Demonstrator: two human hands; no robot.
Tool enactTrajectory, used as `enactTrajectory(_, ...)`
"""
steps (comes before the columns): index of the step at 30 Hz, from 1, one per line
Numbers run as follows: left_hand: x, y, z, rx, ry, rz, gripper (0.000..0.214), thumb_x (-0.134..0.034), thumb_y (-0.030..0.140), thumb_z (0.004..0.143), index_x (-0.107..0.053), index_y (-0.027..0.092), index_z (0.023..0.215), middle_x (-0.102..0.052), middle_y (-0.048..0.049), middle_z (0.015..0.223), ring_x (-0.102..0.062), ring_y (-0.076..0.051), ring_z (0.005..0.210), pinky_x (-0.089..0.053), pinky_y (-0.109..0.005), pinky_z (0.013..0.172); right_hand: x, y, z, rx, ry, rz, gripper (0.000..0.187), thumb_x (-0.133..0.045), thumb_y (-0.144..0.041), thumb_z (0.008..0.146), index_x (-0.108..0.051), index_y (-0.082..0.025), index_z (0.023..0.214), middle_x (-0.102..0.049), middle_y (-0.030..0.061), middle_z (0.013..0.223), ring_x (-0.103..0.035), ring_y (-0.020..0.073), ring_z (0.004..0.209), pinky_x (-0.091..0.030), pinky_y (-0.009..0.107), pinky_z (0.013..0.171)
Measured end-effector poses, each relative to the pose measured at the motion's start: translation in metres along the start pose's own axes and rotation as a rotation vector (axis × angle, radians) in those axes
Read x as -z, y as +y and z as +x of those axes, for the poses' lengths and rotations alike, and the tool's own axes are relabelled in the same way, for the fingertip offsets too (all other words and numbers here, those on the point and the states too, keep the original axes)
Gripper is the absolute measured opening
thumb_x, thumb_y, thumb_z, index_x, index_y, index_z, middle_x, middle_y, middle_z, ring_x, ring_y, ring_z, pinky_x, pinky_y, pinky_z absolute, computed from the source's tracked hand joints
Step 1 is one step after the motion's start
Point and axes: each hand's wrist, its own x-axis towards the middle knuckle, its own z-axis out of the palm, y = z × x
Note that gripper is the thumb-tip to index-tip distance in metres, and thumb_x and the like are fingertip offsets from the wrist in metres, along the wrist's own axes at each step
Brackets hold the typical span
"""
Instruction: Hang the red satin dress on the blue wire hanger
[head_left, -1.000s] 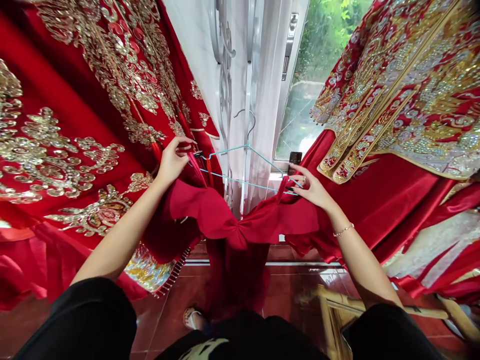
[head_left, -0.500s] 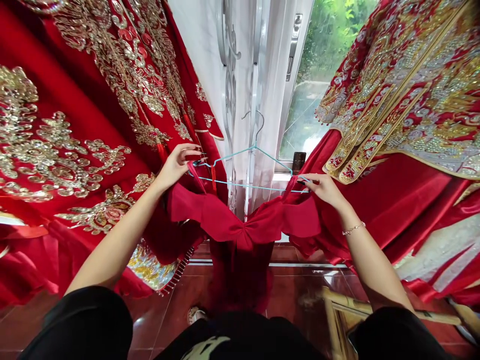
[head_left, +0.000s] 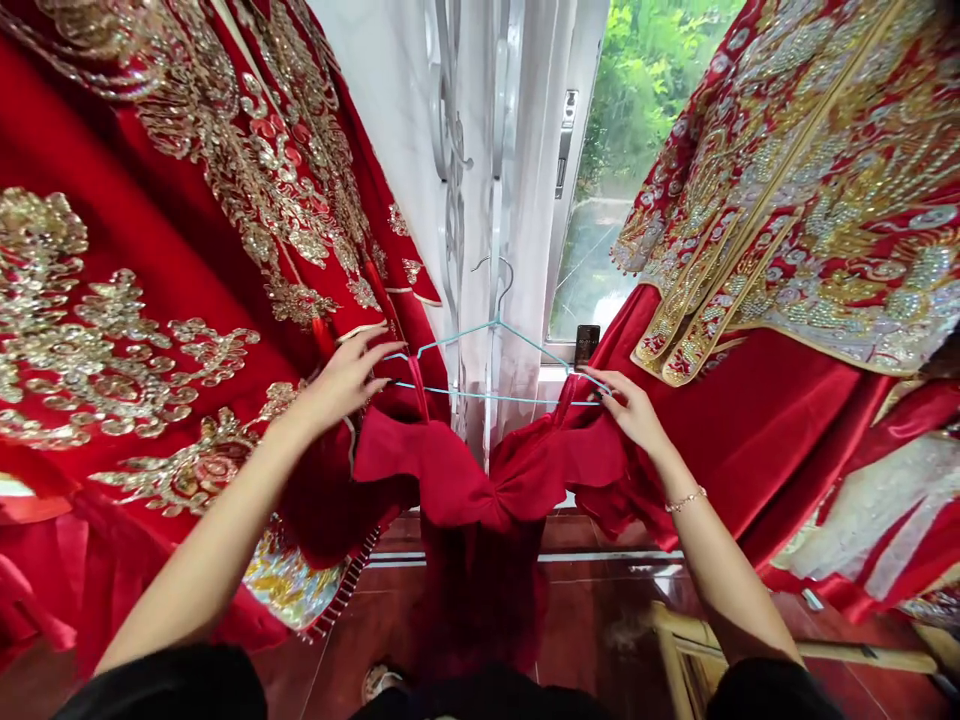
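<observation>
A light-blue wire clothes hanger (head_left: pixel 495 324) is held level in front of me, its metal hook upward. From it hangs a dark red dress (head_left: pixel 469 480) with a gathered bodice and off-shoulder sleeves. Both thin shoulder straps loop over the hanger's ends. My left hand (head_left: pixel 346 380) is at the left end, thumb and fingers apart on either side of the wire. My right hand (head_left: pixel 628 402), with a bracelet (head_left: pixel 686 499) at the wrist, pinches the hanger's right end beside the other strap. The dress's lower part falls toward the floor in shadow.
Red embroidered gowns hang close at left (head_left: pixel 202 330) and right (head_left: pixel 795 200). Behind the hanger are a white metal stand (head_left: pixel 496 150), a sheer curtain (head_left: pixel 382 150) and a window (head_left: pixel 637 140). A small dark device (head_left: pixel 587 345) shows a timer. A wooden frame (head_left: pixel 675 650) stands on the tiled floor.
My left fingers have spread from their pinch on the strap, which sits further in along the hanger. The right hand keeps its hold. Hanger and dress appear slightly lower in view.
</observation>
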Motion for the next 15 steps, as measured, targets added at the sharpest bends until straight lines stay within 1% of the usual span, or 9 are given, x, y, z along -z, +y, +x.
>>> enactTrajectory(1,-0.007,0.01,-0.017,-0.018,0.067,0.037,0.041,-0.052,0.034,0.092,-0.059,0.031,0.133,-0.06,-0.0112,0.135,-0.053,-0.03,0.13,-0.036,-0.054,0.117,-0.002,-0.001,-0.009,0.016,0.115,-0.035,0.04,-0.055,-0.033,0.089,-0.064,-0.026,0.128,-0.063,0.0112,0.134,-0.058,0.0286,0.126,-0.05,0.051,0.104)
enactTrajectory(3,-0.021,0.025,-0.047,-0.103,0.036,0.074,0.034,-0.052,0.035,0.094,-0.063,0.034,0.126,-0.068,-0.0095,0.125,-0.061,-0.029,0.118,-0.037,-0.054,0.114,-0.007,-0.001,-0.03,0.03,0.338,-0.121,0.045,-0.053,-0.027,0.088,-0.059,-0.029,0.132,-0.057,0.0123,0.138,-0.052,0.0299,0.132,-0.047,0.056,0.107)
enactTrajectory(4,-0.026,0.028,-0.058,-0.136,-0.025,0.079,0.031,-0.052,0.036,0.095,-0.066,0.035,0.122,-0.072,-0.0082,0.118,-0.064,-0.028,0.111,-0.037,-0.054,0.114,-0.008,0.0,-0.039,0.044,0.382,-0.163,0.044,-0.05,-0.023,0.088,-0.06,-0.03,0.13,-0.058,0.0126,0.134,-0.053,0.0302,0.131,-0.047,0.057,0.107)
enactTrajectory(5,-0.029,0.028,-0.067,-0.159,-0.091,0.08,0.027,-0.052,0.037,0.095,-0.068,0.034,0.116,-0.075,-0.0066,0.111,-0.067,-0.027,0.104,-0.037,-0.054,0.113,-0.009,0.001,-0.046,0.071,0.356,-0.2,0.043,-0.047,-0.02,0.088,-0.061,-0.031,0.127,-0.06,0.0122,0.129,-0.055,0.0299,0.127,-0.047,0.058,0.107)
enactTrajectory(7,-0.028,0.019,-0.074,-0.161,-0.201,0.077,0.022,-0.052,0.038,0.095,-0.071,0.032,0.104,-0.077,-0.0036,0.098,-0.071,-0.024,0.092,-0.039,-0.051,0.111,-0.007,0.004,-0.052,0.139,0.117,-0.257,0.047,-0.041,-0.014,0.087,-0.063,-0.033,0.124,-0.064,0.0097,0.124,-0.061,0.0271,0.121,-0.051,0.053,0.105)
enactTrajectory(10,-0.011,-0.003,-0.07,-0.16,-0.322,0.067,0.02,-0.055,0.039,0.092,-0.072,0.031,0.092,-0.078,-0.001,0.091,-0.071,-0.023,0.089,-0.045,-0.043,0.103,0.002,0.009,-0.038,0.186,-0.308,-0.383,0.06,-0.04,-0.007,0.081,-0.059,-0.033,0.131,-0.062,0.0044,0.136,-0.066,0.0211,0.116,-0.057,0.041,0.099)
enactTrajectory(12,0.005,-0.014,-0.059,-0.194,-0.425,0.058,0.016,-0.057,0.035,0.09,-0.073,0.032,0.092,-0.078,-0.0003,0.093,-0.071,-0.023,0.092,-0.049,-0.038,0.094,0.013,0.012,-0.018,0.176,-0.475,-0.521,0.061,-0.041,-0.005,0.078,-0.059,-0.029,0.131,-0.063,0.0052,0.137,-0.07,0.0208,0.108,-0.059,0.037,0.091)
enactTrajectory(14,0.018,-0.022,-0.046,-0.239,-0.545,0.025,0.014,-0.059,0.031,0.087,-0.073,0.032,0.087,-0.077,0.0008,0.089,-0.072,-0.022,0.085,-0.053,-0.032,0.079,0.026,0.015,0.004,0.176,-0.58,-0.63,0.055,-0.043,-0.005,0.076,-0.063,-0.024,0.123,-0.069,0.0075,0.128,-0.073,0.0205,0.095,-0.059,0.034,0.082)
enactTrajectory(15,0.022,-0.025,-0.039,-0.233,-0.522,-0.005,0.012,-0.062,0.032,0.085,-0.072,0.031,0.08,-0.077,0.0015,0.082,-0.071,-0.02,0.077,-0.053,-0.03,0.07,0.034,0.016,0.015,0.177,-0.611,-0.66,0.051,-0.044,-0.005,0.074,-0.065,-0.022,0.117,-0.072,0.008,0.121,-0.073,0.0198,0.089,-0.058,0.033,0.079)
